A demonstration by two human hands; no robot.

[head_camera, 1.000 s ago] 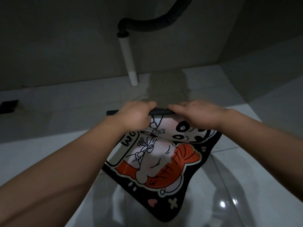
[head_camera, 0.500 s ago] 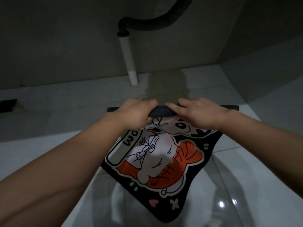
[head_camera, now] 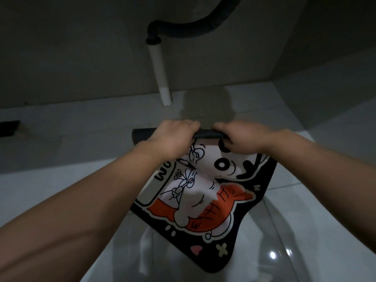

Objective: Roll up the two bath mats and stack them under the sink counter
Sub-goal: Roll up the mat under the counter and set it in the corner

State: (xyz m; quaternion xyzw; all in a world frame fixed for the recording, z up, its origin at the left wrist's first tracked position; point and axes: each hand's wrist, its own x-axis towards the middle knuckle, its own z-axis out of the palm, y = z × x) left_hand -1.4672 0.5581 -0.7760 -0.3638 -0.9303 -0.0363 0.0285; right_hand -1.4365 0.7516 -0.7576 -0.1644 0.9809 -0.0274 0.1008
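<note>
A black bath mat (head_camera: 203,200) with a white and orange cartoon print lies on the glossy tiled floor, its near corner pointing toward me. Its far edge is curled over into a thin dark roll (head_camera: 207,133). My left hand (head_camera: 173,139) grips the roll on its left part, fingers wrapped over the top. Just to the right, my right hand (head_camera: 242,137) grips the same roll, and the two hands nearly touch. Only this one mat is in view.
A white drain pipe (head_camera: 160,76) comes down to the floor just beyond the mat, joined to a black corrugated hose (head_camera: 189,31). Dark walls close the back and right side. A dark floor drain (head_camera: 9,128) sits at the far left.
The rolled far edge has come a little toward me and both hands have shifted with it. More of the cartoon face now shows below the roll.
</note>
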